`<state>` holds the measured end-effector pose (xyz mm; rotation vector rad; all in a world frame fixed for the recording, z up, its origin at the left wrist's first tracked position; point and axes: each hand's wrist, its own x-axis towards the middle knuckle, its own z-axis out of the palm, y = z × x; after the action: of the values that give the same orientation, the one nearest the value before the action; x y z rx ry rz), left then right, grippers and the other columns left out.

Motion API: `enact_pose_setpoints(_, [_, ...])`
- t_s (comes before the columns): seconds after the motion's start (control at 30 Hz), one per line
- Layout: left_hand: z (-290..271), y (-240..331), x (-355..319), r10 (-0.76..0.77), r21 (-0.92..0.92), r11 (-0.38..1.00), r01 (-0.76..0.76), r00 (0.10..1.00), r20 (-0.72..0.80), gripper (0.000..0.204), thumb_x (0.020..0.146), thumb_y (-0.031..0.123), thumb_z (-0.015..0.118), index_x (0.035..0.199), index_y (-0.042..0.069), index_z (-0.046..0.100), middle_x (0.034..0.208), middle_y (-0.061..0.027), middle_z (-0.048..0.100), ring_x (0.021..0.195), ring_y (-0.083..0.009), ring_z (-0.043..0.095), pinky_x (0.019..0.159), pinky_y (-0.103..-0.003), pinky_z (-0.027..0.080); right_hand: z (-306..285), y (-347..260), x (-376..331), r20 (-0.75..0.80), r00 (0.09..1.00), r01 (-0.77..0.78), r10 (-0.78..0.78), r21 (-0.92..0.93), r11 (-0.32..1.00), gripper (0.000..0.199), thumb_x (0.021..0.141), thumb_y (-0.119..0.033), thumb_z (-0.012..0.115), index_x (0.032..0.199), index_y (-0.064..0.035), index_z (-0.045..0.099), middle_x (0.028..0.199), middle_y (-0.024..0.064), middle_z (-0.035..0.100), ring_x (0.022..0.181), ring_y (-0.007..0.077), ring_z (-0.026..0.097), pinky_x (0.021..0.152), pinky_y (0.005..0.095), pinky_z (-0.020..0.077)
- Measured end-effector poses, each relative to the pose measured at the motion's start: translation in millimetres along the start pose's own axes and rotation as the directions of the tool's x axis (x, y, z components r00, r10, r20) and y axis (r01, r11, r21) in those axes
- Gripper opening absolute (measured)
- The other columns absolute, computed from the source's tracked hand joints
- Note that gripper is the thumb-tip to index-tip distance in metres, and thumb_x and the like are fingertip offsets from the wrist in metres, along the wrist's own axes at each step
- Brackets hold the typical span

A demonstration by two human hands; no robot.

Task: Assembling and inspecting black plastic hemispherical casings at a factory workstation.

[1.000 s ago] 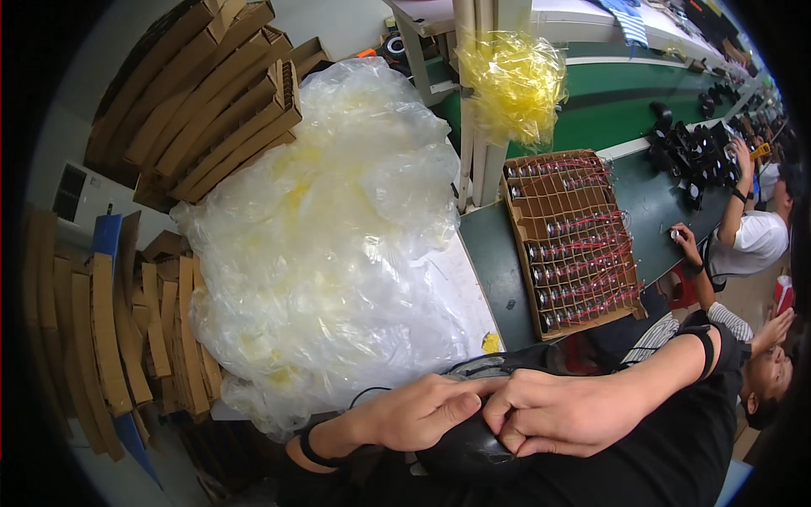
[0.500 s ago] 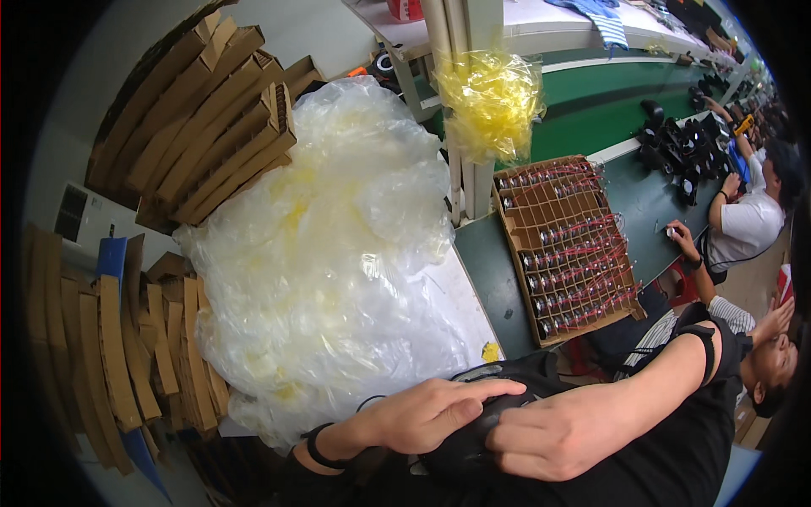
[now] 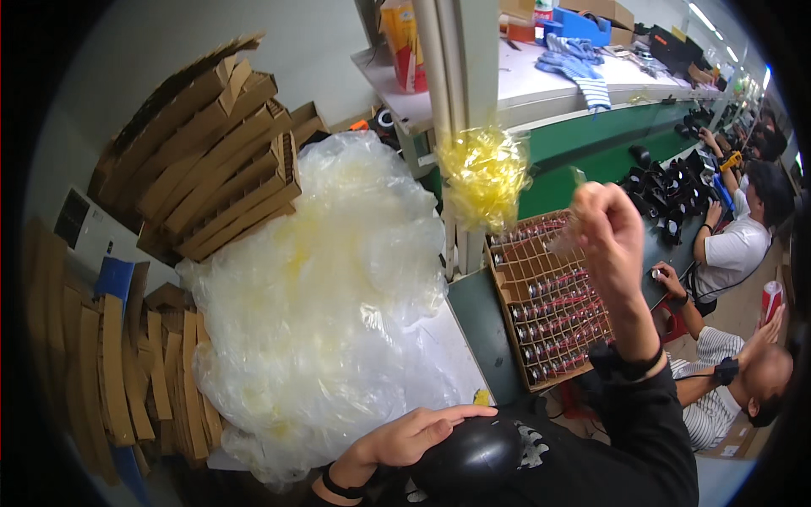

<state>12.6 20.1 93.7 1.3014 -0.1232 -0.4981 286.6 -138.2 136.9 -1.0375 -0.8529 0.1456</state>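
Observation:
My right hand (image 3: pixel 604 228) is raised over the divided cardboard tray, its fingers pinched together. A piece of clear plastic film (image 3: pixel 564 241) shows beside the fingers and seems held in them; its shape is blurred. My left hand (image 3: pixel 410 438) lies with fingers stretched out against a glossy black rounded object (image 3: pixel 470 456) close to my body. Below the raised hand, the cardboard tray (image 3: pixel 512 338) carries rows of small round metal parts with red wires (image 3: pixel 562 325). Some of its cells near the far end hold nothing.
A big heap of clear and yellowish plastic bags (image 3: pixel 321 313) covers the white table. Folded cardboard dividers (image 3: pixel 211 160) are stacked at left. A yellow film bundle (image 3: pixel 486 173) hangs on the post (image 3: pixel 473 76). Black parts (image 3: pixel 667 190) lie farther along the bench, where other people sit at right.
My right hand has left the black object and risen to above the cardboard tray, with clear film now showing at its fingers. The left hand stays by the black object. The view has tilted up.

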Motion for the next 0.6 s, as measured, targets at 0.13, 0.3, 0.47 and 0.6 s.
enact_pose_setpoints(0.13, [3,-5,-9,-0.031,-0.005,1.000,0.031,0.999,-0.029,0.080,0.094,0.058,0.030,0.136,-0.010,0.034,0.138,-0.0195,0.041,0.130,-0.0262,0.038,0.109,-0.034,0.026,15,30,21,0.036,0.973,-0.230,0.228,0.180,0.956,0.011,0.092,-0.013,0.059,0.088,-0.0037,0.054,0.081,0.0020,0.056,0.063,0.0043,0.048,0.057,0.0182,0.0396])
enact_pose_setpoints(0.3, [6,-13,-16,0.019,-0.153,0.987,-0.046,0.985,-0.173,0.089,0.089,0.064,0.037,0.134,-0.012,0.034,0.136,-0.0225,0.042,0.129,-0.0270,0.040,0.108,-0.035,0.029,6,61,33,-0.047,0.923,-0.385,0.382,-0.053,0.922,0.023,0.089,-0.024,0.065,0.080,-0.0047,0.055,0.065,-0.0033,0.051,0.055,0.0026,0.043,0.050,0.0165,0.0330])
enact_pose_setpoints(0.47, [-1,-28,-15,0.082,-0.304,0.942,-0.140,0.977,-0.198,0.084,0.091,0.060,0.039,0.135,-0.011,0.033,0.134,-0.0210,0.044,0.127,-0.0268,0.042,0.108,-0.036,0.030,-20,112,11,-0.247,0.816,-0.577,0.523,-0.312,0.754,0.046,0.097,-0.047,0.044,0.078,-0.0063,0.055,0.062,-0.0033,0.048,0.050,0.0052,0.039,0.046,0.0214,0.0312])
enact_pose_setpoints(0.6, [-20,-63,-22,0.111,-0.467,0.851,-0.242,0.951,-0.290,0.076,0.095,0.055,0.034,0.136,-0.009,0.033,0.137,-0.0188,0.042,0.128,-0.0262,0.041,0.108,-0.037,0.030,13,111,-82,0.284,0.831,-0.488,0.479,-0.040,0.872,0.044,0.094,-0.047,0.046,0.087,-0.0050,0.053,0.088,0.0077,0.056,0.078,0.0134,0.058,0.067,0.0249,0.0484])
